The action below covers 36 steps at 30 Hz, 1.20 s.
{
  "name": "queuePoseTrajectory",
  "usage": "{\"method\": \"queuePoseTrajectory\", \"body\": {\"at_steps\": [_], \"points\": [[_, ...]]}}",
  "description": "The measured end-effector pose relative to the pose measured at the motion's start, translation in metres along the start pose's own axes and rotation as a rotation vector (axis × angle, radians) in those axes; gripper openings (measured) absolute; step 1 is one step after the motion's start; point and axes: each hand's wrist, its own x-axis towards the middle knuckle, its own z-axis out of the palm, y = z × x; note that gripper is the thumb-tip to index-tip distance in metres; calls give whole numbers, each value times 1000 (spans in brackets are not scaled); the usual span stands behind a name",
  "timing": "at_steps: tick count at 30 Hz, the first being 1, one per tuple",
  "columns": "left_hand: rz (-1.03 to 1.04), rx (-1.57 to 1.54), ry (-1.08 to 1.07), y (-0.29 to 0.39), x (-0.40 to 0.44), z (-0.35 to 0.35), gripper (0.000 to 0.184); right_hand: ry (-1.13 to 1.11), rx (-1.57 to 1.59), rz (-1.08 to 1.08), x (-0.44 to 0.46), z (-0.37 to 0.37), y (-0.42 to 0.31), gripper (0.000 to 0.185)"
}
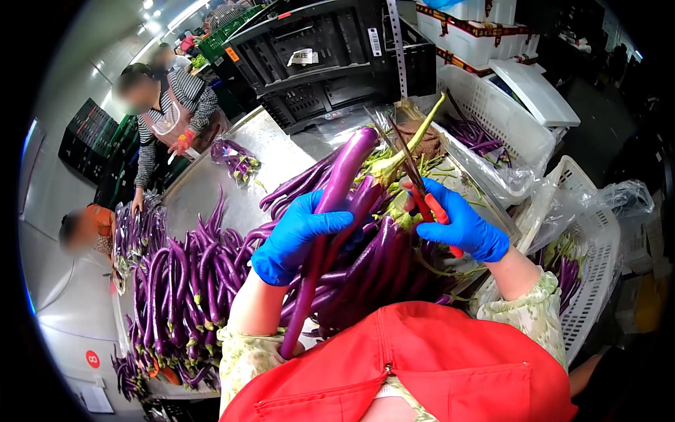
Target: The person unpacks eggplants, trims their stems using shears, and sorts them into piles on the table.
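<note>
My left hand (301, 238), in a blue glove, is closed around long purple eggplants (343, 172); at least two pass through its grip. One of them points its green cap and long stem (424, 130) up and to the right. In my right hand (470, 226), also gloved in blue, is a pair of scissors (437, 209) with red handles. Their dark blades point up beside that stem; whether they touch it I cannot tell. Beneath both hands lies a heap of eggplants (373, 271), with cut green stem pieces (439, 176) around its far right side.
More eggplants (179, 295) cover the metal table (204, 197) to the left, near a bagged bundle (234, 160). Black crates (316, 56) stand behind. White baskets (594, 271) and foam boxes (471, 42) are at right. A person in a striped top (151, 123) and others work across the table.
</note>
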Motion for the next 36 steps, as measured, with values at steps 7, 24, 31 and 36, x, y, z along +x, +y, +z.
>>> {"method": "queuePoseTrajectory", "body": {"at_steps": [7,24,31,36], "points": [[-17,99,9,9,-3,-2,53,34,-114,14,-2,-4,-2,57],[107,62,-102,9,-43,-49,49,-406,393,264,4,25,-39,66],[192,-103,-134,11,-53,-51,72,-453,312,273,9,30,-42,64],[162,-116,-284,2,-41,-44,70,-466,375,184,18,41,-44,68]]}}
